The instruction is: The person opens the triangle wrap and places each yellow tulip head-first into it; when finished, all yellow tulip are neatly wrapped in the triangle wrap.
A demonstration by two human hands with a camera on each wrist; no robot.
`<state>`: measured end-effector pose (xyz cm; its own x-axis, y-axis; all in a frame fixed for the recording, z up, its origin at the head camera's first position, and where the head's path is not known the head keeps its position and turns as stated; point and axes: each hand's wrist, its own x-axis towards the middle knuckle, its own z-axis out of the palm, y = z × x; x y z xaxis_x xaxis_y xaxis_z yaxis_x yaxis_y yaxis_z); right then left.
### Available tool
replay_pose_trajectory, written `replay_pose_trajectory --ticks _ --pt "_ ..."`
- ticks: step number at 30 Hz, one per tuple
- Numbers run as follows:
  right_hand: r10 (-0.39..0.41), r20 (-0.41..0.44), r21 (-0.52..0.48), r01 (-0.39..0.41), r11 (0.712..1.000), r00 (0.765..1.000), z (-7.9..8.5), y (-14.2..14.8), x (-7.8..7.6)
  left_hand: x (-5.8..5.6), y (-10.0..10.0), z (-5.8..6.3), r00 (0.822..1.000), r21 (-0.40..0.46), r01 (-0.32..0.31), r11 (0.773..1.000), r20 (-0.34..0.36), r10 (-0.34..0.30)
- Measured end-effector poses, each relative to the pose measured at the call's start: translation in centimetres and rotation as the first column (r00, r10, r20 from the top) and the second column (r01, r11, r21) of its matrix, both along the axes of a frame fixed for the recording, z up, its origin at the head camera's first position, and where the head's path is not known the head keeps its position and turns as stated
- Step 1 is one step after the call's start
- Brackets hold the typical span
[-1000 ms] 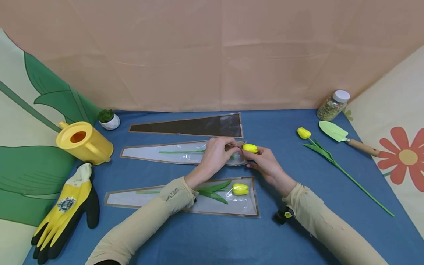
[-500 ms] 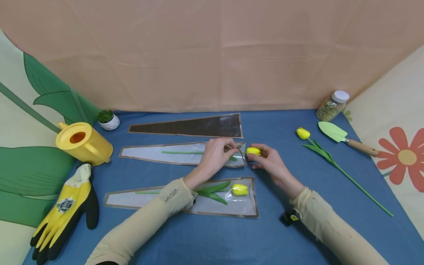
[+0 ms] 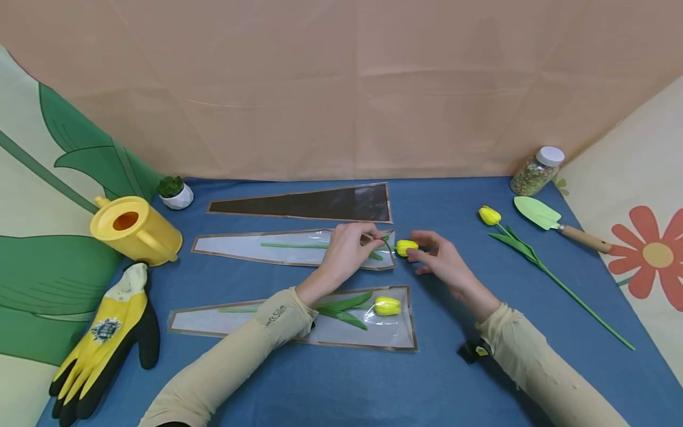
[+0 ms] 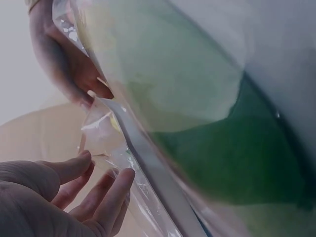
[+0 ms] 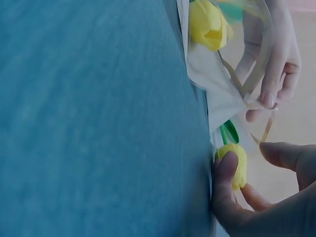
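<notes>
My left hand [image 3: 352, 243] pinches the mouth edge of the middle clear flower sleeve [image 3: 240, 248], as the right wrist view also shows. A yellow tulip [image 3: 407, 248] lies mostly inside this sleeve, its stem pointing left. Its head sticks out past the wide right end. Close around that head is my right hand [image 3: 440, 261], fingers spread with a gap and at least one fingertip at the bloom [image 5: 239, 163]. The left hand hides part of the tulip's stem and leaves. Nearer me, another sleeve [image 3: 395, 338] contains a second tulip [image 3: 386, 306].
A dark sleeve [image 3: 304, 204] lies behind. At right are a loose tulip [image 3: 533, 258], a trowel [image 3: 560, 224] and a lidded jar [image 3: 535, 172]. Along the left stand a yellow watering can [image 3: 136, 231], a small potted plant [image 3: 175, 193] and a glove [image 3: 109, 338].
The right hand has moved right and its fingers have spread from the tulip head. That head has shifted slightly right out of the sleeve's mouth. The left hand keeps its pinch.
</notes>
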<state>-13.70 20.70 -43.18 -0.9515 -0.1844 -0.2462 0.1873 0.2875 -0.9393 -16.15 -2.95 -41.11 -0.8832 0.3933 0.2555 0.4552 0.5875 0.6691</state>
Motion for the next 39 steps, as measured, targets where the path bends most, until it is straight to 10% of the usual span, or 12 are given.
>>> replay_pose_trajectory --ticks 17,39 --pt "-0.026 0.131 -0.223 0.055 0.973 0.991 -0.4 1.1 -0.5 0.1 0.4 -0.1 1.000 -0.033 -0.021 0.999 -0.009 0.021" --pt "0.037 -0.050 -0.138 -0.044 0.990 0.998 0.0 -1.5 -0.9 0.3 0.6 0.4 0.998 -0.056 -0.056 0.997 -0.013 0.055"
